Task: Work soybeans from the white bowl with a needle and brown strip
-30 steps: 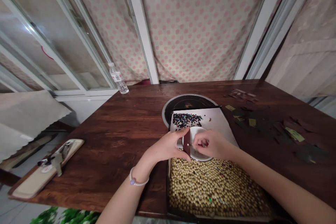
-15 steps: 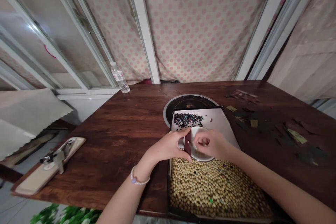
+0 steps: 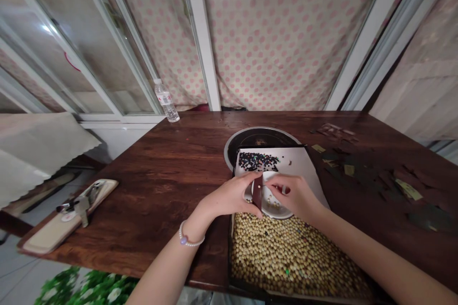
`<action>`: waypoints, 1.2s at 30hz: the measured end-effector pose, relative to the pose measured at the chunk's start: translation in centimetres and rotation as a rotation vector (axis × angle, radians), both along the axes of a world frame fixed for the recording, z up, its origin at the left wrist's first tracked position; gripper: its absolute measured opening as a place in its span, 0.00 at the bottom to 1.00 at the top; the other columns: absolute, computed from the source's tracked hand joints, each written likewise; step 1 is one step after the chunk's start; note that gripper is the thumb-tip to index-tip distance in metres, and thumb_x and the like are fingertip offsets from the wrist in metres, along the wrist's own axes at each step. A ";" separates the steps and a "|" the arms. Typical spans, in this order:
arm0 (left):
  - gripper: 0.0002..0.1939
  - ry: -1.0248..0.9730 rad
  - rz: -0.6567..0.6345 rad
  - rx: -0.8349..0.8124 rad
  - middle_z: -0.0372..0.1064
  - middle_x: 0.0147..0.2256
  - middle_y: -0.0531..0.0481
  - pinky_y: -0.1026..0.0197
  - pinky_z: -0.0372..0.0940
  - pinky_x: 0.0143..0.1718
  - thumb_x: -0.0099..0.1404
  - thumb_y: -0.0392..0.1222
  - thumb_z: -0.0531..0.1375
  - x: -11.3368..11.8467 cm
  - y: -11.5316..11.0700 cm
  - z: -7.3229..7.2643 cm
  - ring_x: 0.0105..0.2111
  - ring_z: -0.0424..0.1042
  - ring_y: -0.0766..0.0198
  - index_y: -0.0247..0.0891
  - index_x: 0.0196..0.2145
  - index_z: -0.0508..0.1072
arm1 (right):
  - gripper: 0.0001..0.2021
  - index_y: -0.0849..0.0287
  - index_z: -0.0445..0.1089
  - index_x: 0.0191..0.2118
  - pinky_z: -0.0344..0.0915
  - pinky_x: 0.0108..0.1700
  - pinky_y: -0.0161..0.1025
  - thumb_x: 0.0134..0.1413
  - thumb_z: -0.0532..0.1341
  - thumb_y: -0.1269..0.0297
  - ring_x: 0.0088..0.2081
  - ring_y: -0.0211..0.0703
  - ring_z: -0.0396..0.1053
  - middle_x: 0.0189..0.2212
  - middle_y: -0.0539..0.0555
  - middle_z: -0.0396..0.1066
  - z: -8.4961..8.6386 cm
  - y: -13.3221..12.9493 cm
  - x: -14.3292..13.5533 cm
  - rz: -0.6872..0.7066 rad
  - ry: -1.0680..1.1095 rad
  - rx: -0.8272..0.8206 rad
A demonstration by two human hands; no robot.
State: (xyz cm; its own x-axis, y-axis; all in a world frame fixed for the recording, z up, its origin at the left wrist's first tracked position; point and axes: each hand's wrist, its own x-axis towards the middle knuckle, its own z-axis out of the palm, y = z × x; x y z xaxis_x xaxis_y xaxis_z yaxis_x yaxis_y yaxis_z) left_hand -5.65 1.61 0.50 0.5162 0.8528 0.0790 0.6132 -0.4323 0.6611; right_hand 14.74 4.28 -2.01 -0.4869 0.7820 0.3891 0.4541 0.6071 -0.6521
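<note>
My left hand (image 3: 238, 195) grips a dark red-brown strip (image 3: 257, 193) by its two ends, with a small pale bead at its middle. The strip stands at the left side of a white bowl (image 3: 277, 209) that holds a few pale beads. Over the bowl, my right hand (image 3: 291, 193) has its thumb and fingers pinched together beside the strip; what they hold is too small to make out. Under both hands lies a tray (image 3: 307, 164) with many yellowish beads (image 3: 286, 257) in front and black beads (image 3: 255, 161) at the back.
A round dark plate (image 3: 232, 145) sits behind the tray on the wooden table (image 3: 161, 176). Scattered wrappers (image 3: 408, 189) lie at right. A water bottle (image 3: 167, 101) stands at the back left. On the left edge is a beige tray (image 3: 46, 238) with metal tools (image 3: 82, 207).
My right hand's fingers have moved up beside the strip and are more extended, leaving more of the bowl's beads showing. My left hand keeps its hold. The view has shifted slightly.
</note>
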 end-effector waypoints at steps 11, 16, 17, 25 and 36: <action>0.45 0.006 -0.010 0.003 0.60 0.57 0.36 0.46 0.59 0.55 0.47 0.52 0.69 -0.1 -0.1 0.0 0.55 0.62 0.43 0.34 0.59 0.59 | 0.05 0.55 0.78 0.29 0.72 0.30 0.37 0.47 0.64 0.67 0.32 0.46 0.76 0.29 0.52 0.79 -0.8 0.5 0.2 -0.033 0.227 -0.229; 0.44 -0.005 -0.017 0.016 0.61 0.57 0.37 0.46 0.59 0.54 0.47 0.51 0.69 -0.1 -0.1 -0.2 0.55 0.62 0.44 0.36 0.59 0.58 | 0.04 0.55 0.78 0.29 0.72 0.30 0.37 0.47 0.64 0.66 0.32 0.46 0.76 0.29 0.52 0.79 -0.8 0.5 0.3 0.018 0.235 -0.229; 0.44 -0.004 -0.018 0.018 0.61 0.57 0.36 0.47 0.60 0.54 0.48 0.50 0.69 -0.1 -0.1 -0.2 0.55 0.63 0.44 0.35 0.59 0.58 | 0.04 0.55 0.78 0.30 0.71 0.29 0.37 0.47 0.64 0.65 0.31 0.46 0.76 0.29 0.52 0.79 -0.8 0.5 0.3 0.022 0.220 -0.223; 0.42 0.008 -0.040 0.057 0.63 0.55 0.36 0.48 0.61 0.52 0.49 0.50 0.68 0.0 -0.1 -0.2 0.53 0.65 0.45 0.34 0.57 0.60 | 0.05 0.54 0.77 0.30 0.68 0.29 0.35 0.49 0.63 0.68 0.28 0.41 0.74 0.28 0.49 0.78 -0.6 0.3 0.2 0.037 0.034 -0.148; 0.42 -0.009 -0.050 0.059 0.62 0.56 0.37 0.48 0.60 0.53 0.49 0.50 0.68 -0.1 -0.1 -0.3 0.54 0.64 0.45 0.35 0.58 0.59 | 0.05 0.55 0.75 0.30 0.66 0.30 0.34 0.52 0.61 0.67 0.29 0.40 0.72 0.29 0.49 0.77 -0.7 0.3 0.2 0.031 0.048 -0.149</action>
